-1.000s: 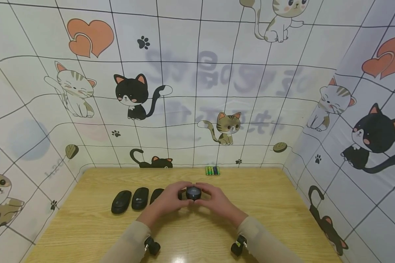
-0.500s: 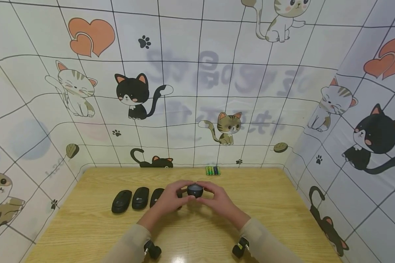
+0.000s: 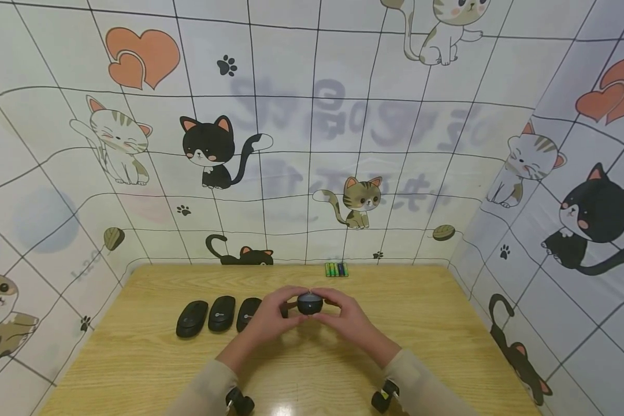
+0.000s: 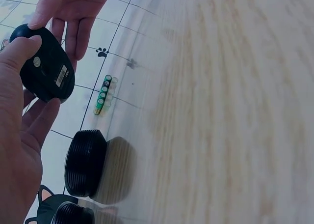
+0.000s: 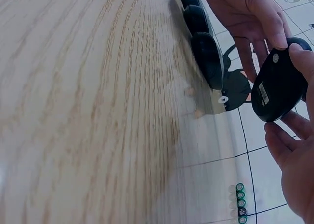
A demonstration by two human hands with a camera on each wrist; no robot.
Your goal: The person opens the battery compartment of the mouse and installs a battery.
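Both hands hold a black computer mouse [image 3: 309,303] up off the table, near its middle. My left hand [image 3: 270,315] grips its left side and my right hand [image 3: 345,315] its right side, with fingers at the far end and thumbs at the near end. In the left wrist view the mouse's underside [image 4: 46,69] shows a white label and a small round sticker. Its top is hidden there. The right wrist view shows the same underside [image 5: 279,81], with both thumbs on its edge.
Left of the hands stands a row of black mice [image 3: 221,314], one partly hidden behind the left hand. Several green batteries, one of them dark, lie side by side [image 3: 337,270] at the back edge of the wooden table [image 3: 135,370]. A cat-print cloth [image 3: 291,133] encloses the table.
Both hands and the held mouse have shifted slightly to the right. The mouse's tilt has changed a little, and both hands keep their grip. The other mice and the batteries stay put.
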